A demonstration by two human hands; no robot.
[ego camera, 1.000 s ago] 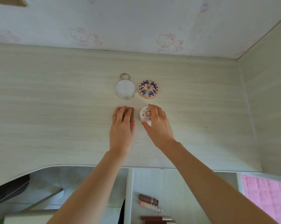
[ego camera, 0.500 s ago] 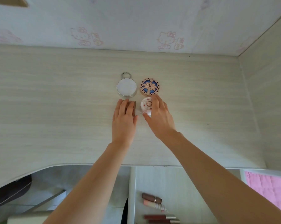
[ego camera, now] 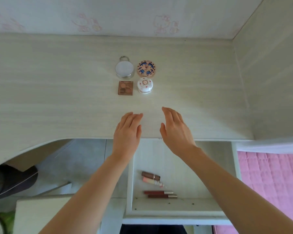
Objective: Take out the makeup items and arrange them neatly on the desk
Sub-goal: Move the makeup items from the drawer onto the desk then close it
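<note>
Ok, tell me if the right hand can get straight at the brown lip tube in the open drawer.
Probably yes. The right hand is open and holds nothing, the drawer stands open below it, and the brown lip tube lies uncovered on top, with only the pink tube beside it.

— What sat on the desk [ego camera: 58, 92]?
— Four things in a square, out in the middle. At the back, a round tin [ego camera: 124, 69] on the left and a round compact [ego camera: 146, 68] just right of it. In front of the tin lay a square palette [ego camera: 125, 88]; in front of the compact, a small jar [ego camera: 145, 85].
— And the hands?
— Nearer the desk's front edge, apart from all four; left hand [ego camera: 127, 132] left of the right hand [ego camera: 175, 132].
— Anything below?
— An open drawer [ego camera: 176, 208] under that front edge, with four tubes in it: two tubes [ego camera: 151, 179] side by side behind, two longer tubes [ego camera: 160, 194] side by side in front.
</note>
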